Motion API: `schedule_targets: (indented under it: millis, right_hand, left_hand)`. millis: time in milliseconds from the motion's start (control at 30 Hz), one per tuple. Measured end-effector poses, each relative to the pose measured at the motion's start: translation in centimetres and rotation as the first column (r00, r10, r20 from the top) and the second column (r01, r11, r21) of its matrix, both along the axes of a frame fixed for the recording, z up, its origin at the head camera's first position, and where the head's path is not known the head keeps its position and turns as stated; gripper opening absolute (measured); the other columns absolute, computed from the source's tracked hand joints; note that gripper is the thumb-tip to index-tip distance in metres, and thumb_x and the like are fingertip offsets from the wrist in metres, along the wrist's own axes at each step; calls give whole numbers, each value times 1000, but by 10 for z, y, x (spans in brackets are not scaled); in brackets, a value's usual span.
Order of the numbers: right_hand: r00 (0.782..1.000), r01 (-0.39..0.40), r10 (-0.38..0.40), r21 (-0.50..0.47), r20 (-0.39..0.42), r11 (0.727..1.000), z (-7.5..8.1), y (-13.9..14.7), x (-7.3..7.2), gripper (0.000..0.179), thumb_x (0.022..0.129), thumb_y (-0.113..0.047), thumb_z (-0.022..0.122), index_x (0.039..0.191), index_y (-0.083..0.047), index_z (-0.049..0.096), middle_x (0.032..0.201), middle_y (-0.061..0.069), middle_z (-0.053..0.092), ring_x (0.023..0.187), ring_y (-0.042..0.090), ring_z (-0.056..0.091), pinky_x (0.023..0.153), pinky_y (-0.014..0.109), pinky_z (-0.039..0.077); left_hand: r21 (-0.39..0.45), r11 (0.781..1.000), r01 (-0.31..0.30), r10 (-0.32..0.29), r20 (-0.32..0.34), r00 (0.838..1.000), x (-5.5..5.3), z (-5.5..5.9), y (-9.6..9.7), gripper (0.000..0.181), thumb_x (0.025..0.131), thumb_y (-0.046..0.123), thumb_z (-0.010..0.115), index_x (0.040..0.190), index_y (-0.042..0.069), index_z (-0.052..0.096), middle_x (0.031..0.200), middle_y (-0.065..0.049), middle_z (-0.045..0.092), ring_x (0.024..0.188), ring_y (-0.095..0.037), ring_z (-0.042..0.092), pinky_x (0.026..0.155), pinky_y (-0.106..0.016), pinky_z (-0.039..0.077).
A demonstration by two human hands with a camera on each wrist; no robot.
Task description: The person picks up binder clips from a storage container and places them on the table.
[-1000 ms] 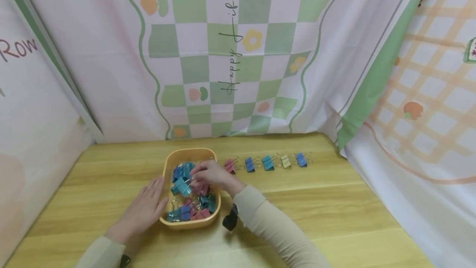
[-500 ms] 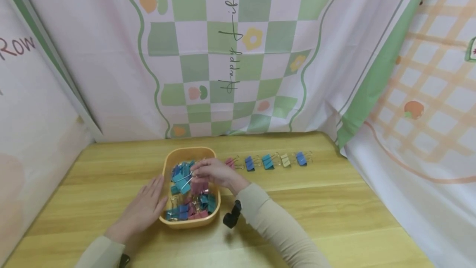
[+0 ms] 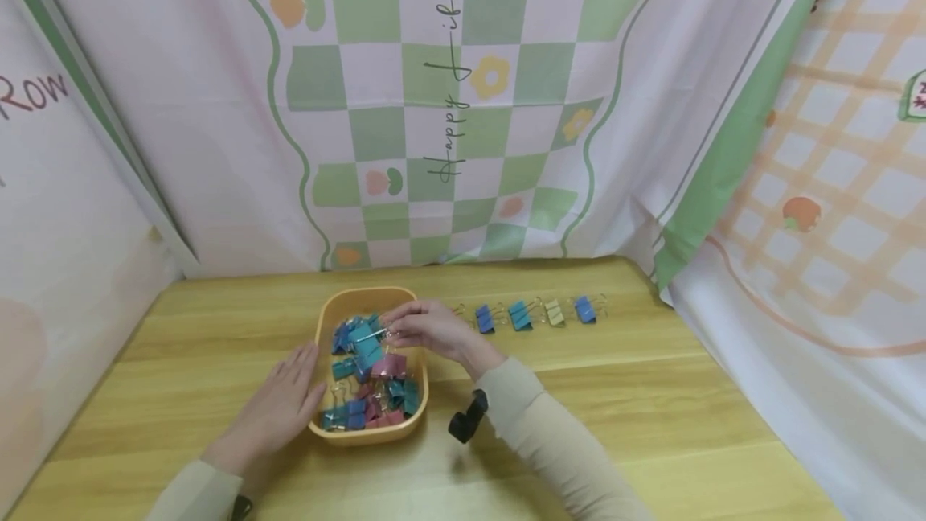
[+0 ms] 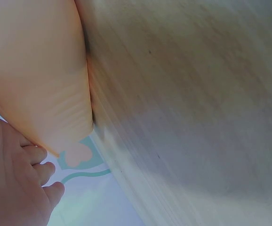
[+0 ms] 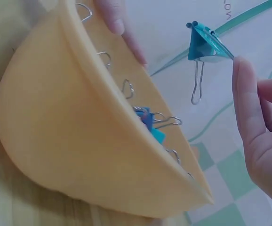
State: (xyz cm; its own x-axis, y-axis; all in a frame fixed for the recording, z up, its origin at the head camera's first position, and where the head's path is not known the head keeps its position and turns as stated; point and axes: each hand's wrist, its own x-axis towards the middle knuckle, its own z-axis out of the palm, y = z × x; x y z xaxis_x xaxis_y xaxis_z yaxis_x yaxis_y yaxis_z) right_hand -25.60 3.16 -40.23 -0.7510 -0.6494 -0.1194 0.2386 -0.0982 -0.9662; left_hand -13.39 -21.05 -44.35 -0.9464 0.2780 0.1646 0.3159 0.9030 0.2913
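The right hand (image 3: 440, 334) has its fingertips closed on a teal clip (image 3: 366, 346), pinching it in the air over the tub (image 3: 369, 438); seen from the right wrist, one wire handle (image 5: 194, 84) dangles free and the clip is apart from the rim. The left hand (image 3: 275, 402) is flat and unfolded against the tub's left side, fingers straight and close together, touching the wall and gripping nothing. In the tub there's a jumble of blue, teal and pink clips (image 3: 356, 415). Off to the right, on the table (image 3: 694, 400), a row runs outward: blue clip (image 3: 485, 319), second teal clip (image 3: 519, 316), yellow clip (image 3: 554, 313), far blue clip (image 3: 585, 310). A checked cloth (image 3: 495, 6) hangs behind
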Motion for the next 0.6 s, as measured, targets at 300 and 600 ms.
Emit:
schedule_targets:
  millis: [300, 600]
  right_hand:
    - [996, 83, -84, -35, -9, 996, 12, 30, 0, 22, 87, 7, 51, 107, 16, 51, 85, 14, 63, 74, 20, 65, 76, 31, 54]
    - [986, 156, -157, -29, -49, 987, 10, 58, -4, 16, 88, 5, 51, 103, 10, 54, 90, 19, 62, 75, 20, 65, 73, 31, 54]
  left_hand:
    - [4, 1000, -6, 6, 12, 1000, -1, 0, -1, 60, 100, 29, 36, 141, -11, 19, 147, -25, 17, 133, -41, 16, 106, -53, 17]
    - [8, 1000, -2, 2, 8, 1000, -1, -1, -1, 59, 99, 27, 37, 141, -11, 20, 146, -25, 18, 134, -40, 15, 106, -53, 16]
